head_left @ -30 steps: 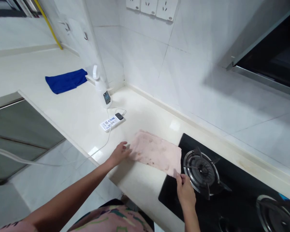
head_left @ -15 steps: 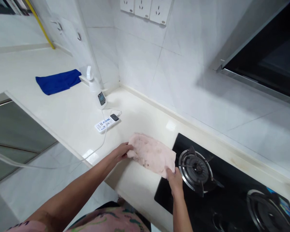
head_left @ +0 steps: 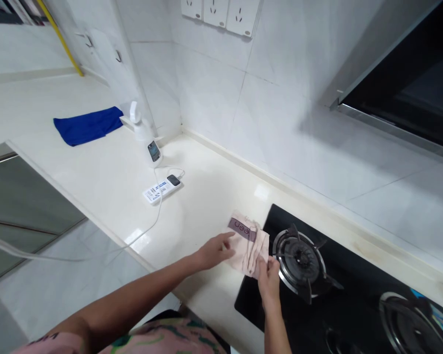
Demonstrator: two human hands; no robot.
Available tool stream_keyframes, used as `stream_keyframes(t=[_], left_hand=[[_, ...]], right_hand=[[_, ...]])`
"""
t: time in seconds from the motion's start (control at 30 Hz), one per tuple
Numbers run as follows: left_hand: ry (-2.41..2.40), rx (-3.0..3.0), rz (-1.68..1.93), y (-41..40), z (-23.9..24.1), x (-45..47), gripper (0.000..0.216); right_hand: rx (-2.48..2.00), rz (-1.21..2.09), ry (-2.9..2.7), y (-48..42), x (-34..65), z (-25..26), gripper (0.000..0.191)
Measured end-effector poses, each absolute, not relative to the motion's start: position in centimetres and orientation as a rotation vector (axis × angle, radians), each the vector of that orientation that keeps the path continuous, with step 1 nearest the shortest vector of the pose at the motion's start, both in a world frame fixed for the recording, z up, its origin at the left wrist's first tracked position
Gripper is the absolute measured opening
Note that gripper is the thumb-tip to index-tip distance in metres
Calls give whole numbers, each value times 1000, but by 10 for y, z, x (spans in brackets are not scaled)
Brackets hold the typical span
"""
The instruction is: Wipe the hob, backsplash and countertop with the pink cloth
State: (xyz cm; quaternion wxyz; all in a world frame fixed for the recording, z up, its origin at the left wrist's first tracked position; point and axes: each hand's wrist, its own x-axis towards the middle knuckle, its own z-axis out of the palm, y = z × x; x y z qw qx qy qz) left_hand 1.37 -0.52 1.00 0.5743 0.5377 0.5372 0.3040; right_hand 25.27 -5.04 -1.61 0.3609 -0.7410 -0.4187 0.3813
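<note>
A pale pink cloth [head_left: 241, 248] lies folded over on itself at the left edge of the stove. A dark purple band with lettering shows on its upper part, and loose folds run down its right side. My right hand [head_left: 268, 280] pinches the cloth's lower right corner, thumb on top. At the cloth's left edge is my left hand [head_left: 216, 250], with its thumb and forefinger apart and the fingertips at the fabric. Whether those tips press on the cloth is hard to see.
The black gas stove [head_left: 339, 295] with two burners is at the right. On the counter [head_left: 203, 172] are a white power bank [head_left: 162, 189] with a cable trailing left, a white spray bottle [head_left: 145, 135] and a blue cloth [head_left: 88, 127]. A range hood [head_left: 406, 83] hangs upper right.
My left hand has carried the cloth's left side over to the right, doubling the cloth and exposing the purple band. Its fingers have come apart. My right hand stays at the corner.
</note>
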Motion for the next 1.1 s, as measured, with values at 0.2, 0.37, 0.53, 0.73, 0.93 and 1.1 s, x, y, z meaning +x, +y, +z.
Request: stream_keyframes(t=[0.2,0.37,0.53,0.73,0.93,1.1], left_hand=[[1522,1250,775,-19,2,-55,43],[1572,1248,861,-32,12,-59,38],[1625,1242,1014,-44,38,-59,33],[1635,1258,992,-61,48,-71,33],[1615,1187,959,-77,34,-72,33],[1573,1168,913,-75,33,-68,34]], right_hand=[[-2134,523,-1687,-27,210,-8,82],[-2010,527,-2084,-24,124,-24,63],[-1266,689,-2567,-88,54,-28,86],[-1426,630,-2657,-37,117,-26,41],[-2261,199,-2221,83,205,0,51],[-2016,221,-2282,-18,180,-12,29]])
